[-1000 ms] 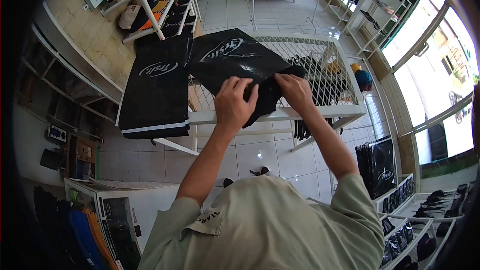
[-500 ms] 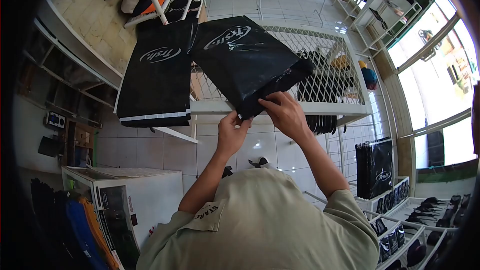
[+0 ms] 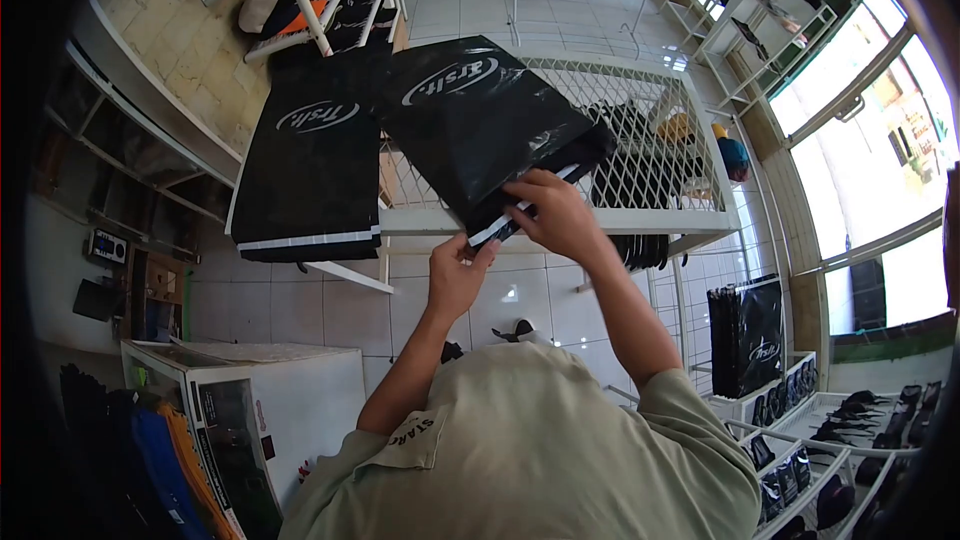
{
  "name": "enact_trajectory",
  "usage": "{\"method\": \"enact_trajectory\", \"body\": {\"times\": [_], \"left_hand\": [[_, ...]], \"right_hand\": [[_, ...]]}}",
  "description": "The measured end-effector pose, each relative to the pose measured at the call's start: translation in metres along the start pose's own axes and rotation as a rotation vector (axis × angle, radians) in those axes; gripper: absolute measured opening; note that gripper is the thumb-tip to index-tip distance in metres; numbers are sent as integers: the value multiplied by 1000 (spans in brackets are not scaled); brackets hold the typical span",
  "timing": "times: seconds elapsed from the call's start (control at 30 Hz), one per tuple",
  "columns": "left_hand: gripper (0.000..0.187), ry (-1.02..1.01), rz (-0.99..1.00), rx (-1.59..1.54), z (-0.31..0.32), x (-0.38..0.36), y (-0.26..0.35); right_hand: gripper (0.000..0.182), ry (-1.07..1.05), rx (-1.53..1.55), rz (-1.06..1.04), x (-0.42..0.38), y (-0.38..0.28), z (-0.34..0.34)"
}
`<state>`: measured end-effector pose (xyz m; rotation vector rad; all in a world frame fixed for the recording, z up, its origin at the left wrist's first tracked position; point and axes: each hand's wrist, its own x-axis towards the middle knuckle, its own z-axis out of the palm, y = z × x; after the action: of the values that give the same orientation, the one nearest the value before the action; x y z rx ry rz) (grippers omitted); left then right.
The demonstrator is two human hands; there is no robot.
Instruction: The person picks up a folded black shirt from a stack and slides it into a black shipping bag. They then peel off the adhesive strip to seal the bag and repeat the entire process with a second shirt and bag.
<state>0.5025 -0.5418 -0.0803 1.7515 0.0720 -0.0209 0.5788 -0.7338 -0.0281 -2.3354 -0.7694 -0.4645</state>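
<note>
A black plastic bag (image 3: 470, 120) with a white printed logo lies at an angle on a white mesh-topped table (image 3: 560, 218). My left hand (image 3: 458, 272) pinches the near corner of its edge, where a white strip shows. Just right of it, my right hand (image 3: 552, 212) has its fingers closed on the same edge, and a dark folded part of the bag sticks out beyond. To the left lies a flat stack of black bags (image 3: 315, 160) with the same logo and a white strip along the near edge.
A white rack with caps (image 3: 330, 0) stands beyond the stack. Dark items hang under the table's right half. More black bags (image 3: 745, 338) stand at the right above racks of small goods. A white cabinet (image 3: 290, 400) is at the lower left.
The white strip at the bag's near edge now shows much more. My right hand has shifted slightly left along the edge, and the far folded part has moved a little left.
</note>
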Motion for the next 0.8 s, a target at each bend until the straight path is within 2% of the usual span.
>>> {"method": "enact_trajectory", "body": {"times": [0.07,0.13,0.2,0.23,0.3,0.47,0.6,0.67,0.73,0.77,0.8], "left_hand": [[17,31,4,-117,-1,-3,-6],[20,31,24,-138,-6,-4,-7],[24,27,43,-150,-8,-10,-4],[29,61,-16,-214,-8,-10,3],[39,118,-98,-247,-11,-7,17],[30,201,-87,-243,-12,5,11],[20,232,-76,-218,-25,5,10],[18,252,-92,-241,-31,2,6],[17,234,-100,-248,-39,-1,-1],[15,238,-106,-263,-40,-1,-2],[15,236,-109,-260,-42,0,-4]], "right_hand": [[22,-144,235,316,-5,2,-39],[26,220,-101,227,-4,44,-51],[31,341,-398,371,-2,93,-44],[31,349,-399,370,-2,100,-40],[34,194,-417,367,3,108,-37],[26,197,-423,363,10,104,-25],[24,299,-173,461,-2,76,-42],[25,316,87,728,-28,59,-58],[30,297,560,742,-71,75,-53],[30,292,562,747,-82,62,-57],[34,250,748,805,-88,43,-69]]}}
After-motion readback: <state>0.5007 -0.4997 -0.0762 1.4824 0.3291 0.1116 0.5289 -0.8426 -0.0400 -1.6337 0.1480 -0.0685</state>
